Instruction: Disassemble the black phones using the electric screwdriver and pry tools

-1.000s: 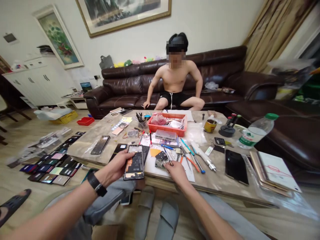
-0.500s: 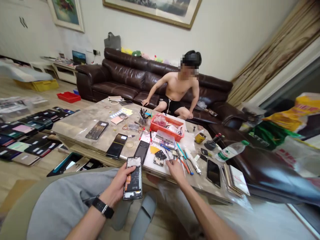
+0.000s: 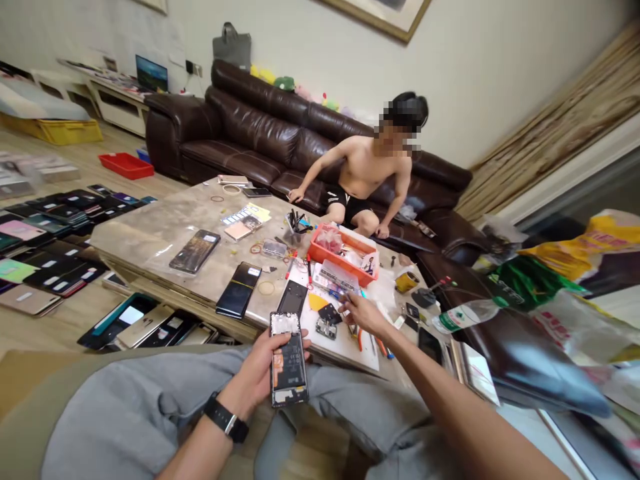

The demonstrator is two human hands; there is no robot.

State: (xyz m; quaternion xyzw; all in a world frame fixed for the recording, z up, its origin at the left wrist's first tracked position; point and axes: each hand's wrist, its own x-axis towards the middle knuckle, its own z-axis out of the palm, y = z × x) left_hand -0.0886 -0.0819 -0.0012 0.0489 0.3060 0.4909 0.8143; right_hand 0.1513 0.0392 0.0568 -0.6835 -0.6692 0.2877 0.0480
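My left hand (image 3: pixel 263 363) is closed around a smartphone with its back cover off (image 3: pixel 290 373), held upright over my lap. Its black battery and an orange flex cable are exposed, and my thumb lies across the upper part. Over the white work mat (image 3: pixel 345 350), my right hand (image 3: pixel 364 315) reaches out with fingers apart, near the screwdrivers and other hand tools; its fingertips partly cover what is beneath. Just left of that hand lie a small dark part (image 3: pixel 329 313) and a metal phone part (image 3: pixel 326 329). A dark phone cover (image 3: pixel 293 297) rests on the mat's left edge.
An orange-red basket (image 3: pixel 345 257) and a clear parts box (image 3: pixel 340 277) stand behind the mat. Phones (image 3: pixel 239 290) lie on the table and in rows on the floor. A water bottle (image 3: pixel 467 317) is at right. Another person (image 3: pixel 375 170) sits on the brown sofa.
My right hand has moved away from me, farther over the tools, and its fingers have spread. The left hand still holds the smartphone. The whole view has shifted and tilted.
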